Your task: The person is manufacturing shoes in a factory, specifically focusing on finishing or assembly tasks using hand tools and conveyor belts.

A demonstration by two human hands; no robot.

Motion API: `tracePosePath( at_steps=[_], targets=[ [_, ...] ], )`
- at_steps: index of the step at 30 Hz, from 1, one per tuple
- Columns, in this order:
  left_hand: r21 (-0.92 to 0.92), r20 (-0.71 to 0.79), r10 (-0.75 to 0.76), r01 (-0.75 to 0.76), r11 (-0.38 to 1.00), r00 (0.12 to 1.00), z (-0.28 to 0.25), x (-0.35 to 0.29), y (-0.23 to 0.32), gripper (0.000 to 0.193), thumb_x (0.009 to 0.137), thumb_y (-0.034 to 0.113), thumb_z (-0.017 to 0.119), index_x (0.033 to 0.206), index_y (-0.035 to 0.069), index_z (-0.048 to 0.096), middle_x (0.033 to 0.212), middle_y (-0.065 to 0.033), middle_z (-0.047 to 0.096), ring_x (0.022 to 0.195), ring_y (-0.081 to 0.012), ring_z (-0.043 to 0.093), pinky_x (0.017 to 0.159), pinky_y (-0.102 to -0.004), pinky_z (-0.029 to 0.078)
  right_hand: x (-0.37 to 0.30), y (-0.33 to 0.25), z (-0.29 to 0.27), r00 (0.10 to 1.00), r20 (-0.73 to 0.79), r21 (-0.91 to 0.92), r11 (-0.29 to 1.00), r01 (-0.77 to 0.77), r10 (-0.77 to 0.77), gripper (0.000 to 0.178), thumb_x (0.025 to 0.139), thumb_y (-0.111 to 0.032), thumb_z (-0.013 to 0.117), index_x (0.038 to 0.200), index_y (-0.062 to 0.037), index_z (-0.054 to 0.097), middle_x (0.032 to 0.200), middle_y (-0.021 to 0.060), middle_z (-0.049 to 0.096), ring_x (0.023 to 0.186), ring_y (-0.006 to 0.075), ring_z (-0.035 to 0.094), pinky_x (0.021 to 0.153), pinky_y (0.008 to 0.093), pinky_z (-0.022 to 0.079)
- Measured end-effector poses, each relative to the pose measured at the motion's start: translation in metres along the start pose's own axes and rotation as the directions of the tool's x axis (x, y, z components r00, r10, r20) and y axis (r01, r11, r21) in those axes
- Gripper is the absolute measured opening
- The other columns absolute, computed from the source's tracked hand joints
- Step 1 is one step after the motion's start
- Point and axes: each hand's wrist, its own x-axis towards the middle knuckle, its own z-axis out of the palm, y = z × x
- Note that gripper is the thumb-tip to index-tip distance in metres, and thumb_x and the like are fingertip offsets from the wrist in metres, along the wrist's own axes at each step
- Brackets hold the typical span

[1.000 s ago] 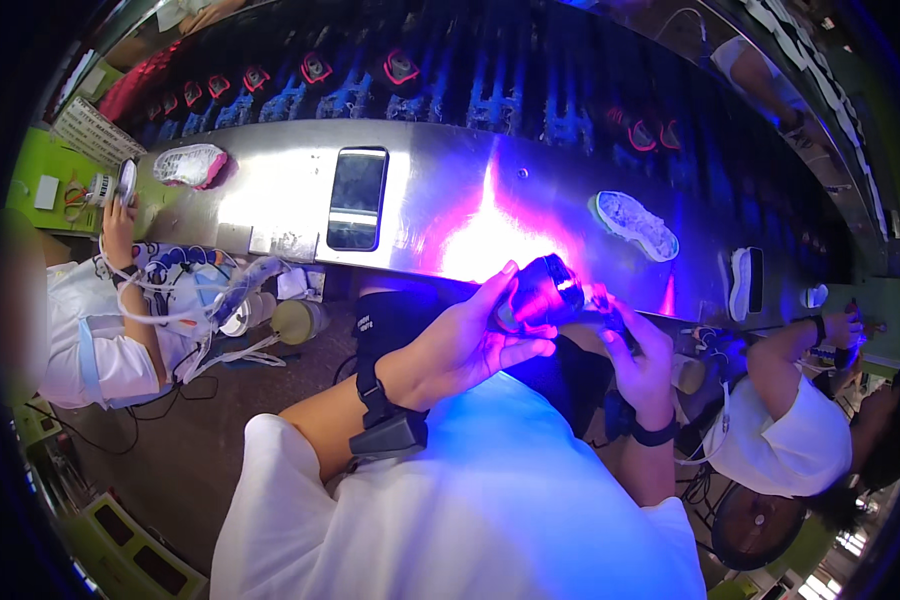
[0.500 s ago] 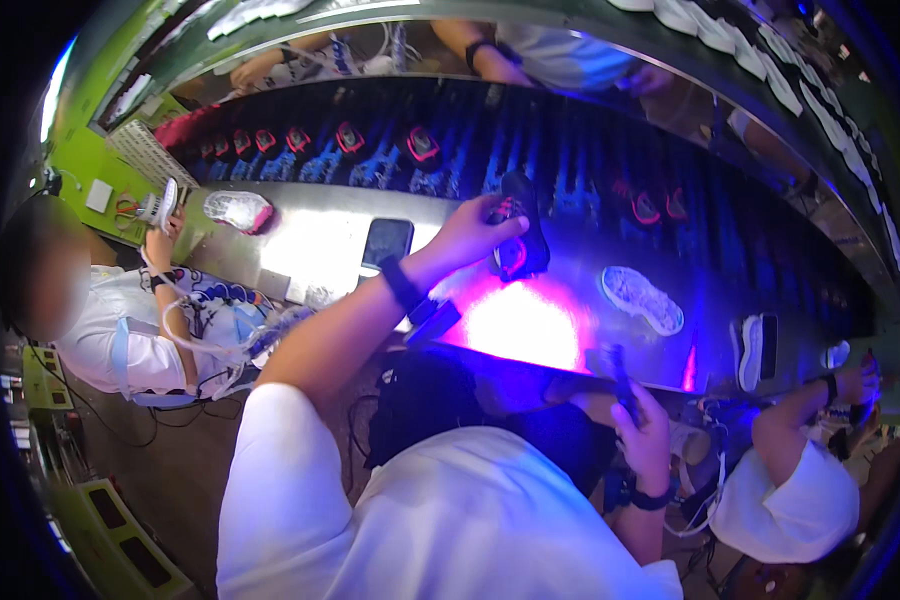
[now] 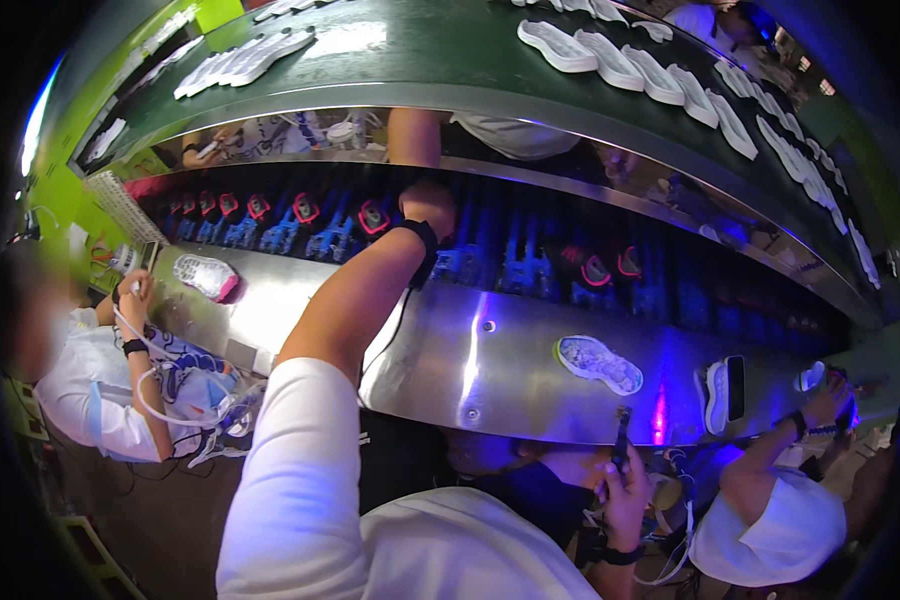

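My left arm stretches forward over the metal bench. At its end, my left hand (image 3: 428,205) is closed in among the dark racks behind the bench, and what its fingers hold is hidden. Low on the right, near the bench's front edge, my right hand (image 3: 625,492) grips a slim brush (image 3: 622,438) by its dark handle, head upward. Just beyond that brush, a white shoe sole (image 3: 598,364) lies on the bench. Dark shoe uppers with red-pink trim (image 3: 374,216) stand in a row left of my left hand.
A green shelf (image 3: 420,60) with rows of white soles (image 3: 615,62) runs above the racks. A pink-ended sole (image 3: 206,277) lies to the left. On the right, another sole (image 3: 717,395) lies beside a phone (image 3: 736,388). Co-workers sit on both sides.
My left hand has moved from over the bench, where it held a dark shoe upper, forward into the racks. The bright pink glow on the bench has gone. The view has tilted up.
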Motion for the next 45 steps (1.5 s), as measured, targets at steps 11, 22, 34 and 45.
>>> tracePosePath(
  at_steps=[11, 22, 34, 45],
  targets=[
    [-0.303, -0.020, 0.464, -0.447, 0.841, 0.886, -0.026, -0.102, 0.222, 0.088, 0.079, 0.060, 0.077, 0.140, 0.002, 0.053, 0.139, -0.0281, 0.051, 0.128, -0.0437, 0.052, 0.101, -0.0481, 0.053, 0.002, -0.006, 0.006, 1.000, 0.012, -0.009, 1.000, 0.024, -0.024, 0.044, 0.101, -0.007, 0.061, 0.144, -0.0058, 0.051, 0.093, 0.0042, 0.065, 0.061, 0.0068, 0.054, 0.051, 0.0210, 0.042],
    [-0.428, -0.349, 0.411, -0.534, 0.729, 0.842, -0.042, -0.092, 0.166, 0.045, 0.065, 0.038, 0.084, 0.098, 0.008, 0.075, 0.113, -0.0264, 0.061, 0.110, -0.0447, 0.056, 0.095, -0.0505, 0.052, 0.008, 0.018, -0.010, 1.000, 0.017, 0.032, 0.999, 0.005, -0.005, 0.045, 0.102, -0.010, 0.063, 0.145, -0.0072, 0.051, 0.092, 0.0023, 0.067, 0.061, 0.0050, 0.054, 0.052, 0.0204, 0.042],
    [0.047, -0.220, 0.371, -0.371, 0.928, 0.902, 0.003, -0.080, 0.167, 0.072, 0.079, 0.029, 0.071, 0.144, 0.004, 0.051, 0.147, -0.0246, 0.045, 0.139, -0.0427, 0.041, 0.113, -0.0597, 0.035, 0.024, 0.017, -0.022, 0.997, 0.046, 0.084, 0.995, 0.049, -0.053, 0.047, 0.100, -0.006, 0.063, 0.146, -0.0049, 0.050, 0.092, 0.0027, 0.067, 0.064, 0.0051, 0.054, 0.053, 0.0206, 0.044],
    [-0.044, -0.063, 0.677, -0.680, 0.732, 0.733, 0.018, -0.054, 0.300, 0.037, 0.089, 0.025, 0.064, 0.122, 0.007, 0.068, 0.127, -0.0196, 0.058, 0.124, -0.0395, 0.056, 0.090, -0.0467, 0.056, 0.004, 0.018, -0.043, 0.999, -0.018, 0.073, 0.996, 0.042, -0.041, 0.048, 0.098, -0.006, 0.066, 0.144, -0.0038, 0.051, 0.084, 0.0004, 0.061, 0.063, 0.0069, 0.055, 0.054, 0.0237, 0.045]
  ],
)
